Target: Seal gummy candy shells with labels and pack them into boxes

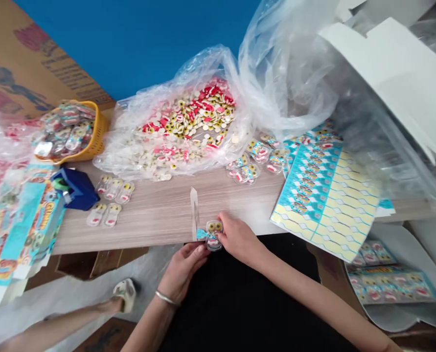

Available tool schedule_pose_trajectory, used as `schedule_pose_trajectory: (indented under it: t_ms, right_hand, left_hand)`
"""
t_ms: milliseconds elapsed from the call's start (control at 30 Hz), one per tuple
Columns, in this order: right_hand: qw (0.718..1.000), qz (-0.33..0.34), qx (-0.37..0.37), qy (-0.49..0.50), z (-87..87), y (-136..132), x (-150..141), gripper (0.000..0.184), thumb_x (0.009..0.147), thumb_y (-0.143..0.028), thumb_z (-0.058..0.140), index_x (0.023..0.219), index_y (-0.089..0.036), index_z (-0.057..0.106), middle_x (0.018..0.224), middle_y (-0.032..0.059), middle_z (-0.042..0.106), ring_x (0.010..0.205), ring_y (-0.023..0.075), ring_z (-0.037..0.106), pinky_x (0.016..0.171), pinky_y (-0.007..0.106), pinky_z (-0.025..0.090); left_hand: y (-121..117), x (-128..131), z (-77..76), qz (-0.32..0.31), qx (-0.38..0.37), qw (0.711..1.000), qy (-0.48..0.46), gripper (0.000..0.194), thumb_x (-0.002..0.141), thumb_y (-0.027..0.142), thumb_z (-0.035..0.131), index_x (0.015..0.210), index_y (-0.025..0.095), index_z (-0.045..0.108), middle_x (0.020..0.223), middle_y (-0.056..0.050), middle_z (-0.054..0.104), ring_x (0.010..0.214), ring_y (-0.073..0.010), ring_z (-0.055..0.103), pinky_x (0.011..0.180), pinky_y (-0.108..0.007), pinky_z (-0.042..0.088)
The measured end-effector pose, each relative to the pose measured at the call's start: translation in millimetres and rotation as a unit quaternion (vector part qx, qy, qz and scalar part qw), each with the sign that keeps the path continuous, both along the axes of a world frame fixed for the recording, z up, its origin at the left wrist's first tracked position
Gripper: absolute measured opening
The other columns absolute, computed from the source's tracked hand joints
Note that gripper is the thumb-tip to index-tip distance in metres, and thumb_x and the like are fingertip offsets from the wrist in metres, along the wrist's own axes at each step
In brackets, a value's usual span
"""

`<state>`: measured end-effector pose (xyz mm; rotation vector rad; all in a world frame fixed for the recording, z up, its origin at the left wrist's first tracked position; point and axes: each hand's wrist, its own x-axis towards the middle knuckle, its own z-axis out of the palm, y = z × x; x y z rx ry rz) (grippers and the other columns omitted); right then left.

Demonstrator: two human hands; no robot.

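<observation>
Black cloth [236, 305] over the lap fills the foreground, both bare forearms crossing it toward the table edge. Left hand [183, 268], thin silver bangle [166, 297] at the wrist, curls up beneath a small clear blister packet [214, 235]. Its fingers [199, 250] reach the packet's lower left; whether they pinch or only support cannot be told. Right hand [240, 239] comes in from the right, fingertips closed on the packet's right side in what looks like a firm pinch.

Packet sits at the near edge of a wood-grain tabletop [159, 220], long axis running away from the person, yellow-eyed end farthest. Right hand lies slightly nearer to it. Blue printed strip [202, 234] juts from its left side, just beside a narrow pale paper strip [194, 213] standing up from the edge.

Farther off: loose blister packets [115, 190] on the table, a yellow basket [100, 132] of packets, a heap of red, white and yellow pieces in a clear plastic bag [188, 161], and a blue-and-yellow printed card sheet [324, 195]. Lower left, a bare leg and pale sandal [125, 295]; owner out of view.
</observation>
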<state>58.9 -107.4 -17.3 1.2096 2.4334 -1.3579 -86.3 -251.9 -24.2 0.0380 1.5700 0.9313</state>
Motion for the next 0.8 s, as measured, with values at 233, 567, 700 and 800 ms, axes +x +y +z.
schedule_pose_trajectory:
  t_ms: [233,567,700,800]
  right_hand:
    - [0.999,0.016,-0.023,0.025,1.4,-9.4,-8.1,0.035,0.084,-0.023,0.067,0.118,-0.016,0.058,0.089,0.0077,0.072,0.084,0.0243,0.067,0.071,0.032,0.041]
    - [0.878,-0.181,-0.343,0.282,6.0,8.9,34.0,0.038,0.08,-0.054,0.075,0.085,-0.017,0.066,0.056,-0.0057,0.052,0.046,0.0064,0.041,0.043,0.02,0.027]
    - [0.812,-0.205,-0.427,0.342,16.0,16.6,39.6,0.04,0.074,-0.052,0.082,0.077,-0.017,0.064,0.052,-0.007,0.049,0.042,0.0048,0.035,0.039,0.02,0.021]
    - [0.78,-0.207,-0.447,0.386,19.7,18.6,41.0,0.042,0.069,-0.051,0.086,0.075,-0.017,0.063,0.058,-0.0052,0.055,0.042,0.0037,0.036,0.039,0.019,0.022]
  left_hand:
    - [13.7,19.6,-5.5,0.156,-0.02,0.985,-0.068,0.056,0.041,0.039,0.1,0.079,0.008,0.074,0.074,-0.009,0.075,0.064,-0.0172,0.069,0.06,-0.026,0.06]
    - [43.3,16.4,43.9,0.151,0.139,0.979,0.008,0.038,0.054,0.033,0.096,0.077,0.013,0.073,0.07,-0.003,0.073,0.061,-0.0131,0.066,0.062,-0.024,0.057]
    - [63.3,26.3,53.5,0.131,0.187,0.972,-0.054,0.036,0.053,0.03,0.097,0.076,0.015,0.074,0.073,-0.003,0.073,0.062,-0.0135,0.065,0.058,-0.024,0.055]
    - [73.7,35.4,58.6,0.073,0.194,0.971,-0.115,0.034,0.056,0.032,0.096,0.075,0.014,0.074,0.071,-0.003,0.071,0.061,-0.0124,0.063,0.059,-0.025,0.055]
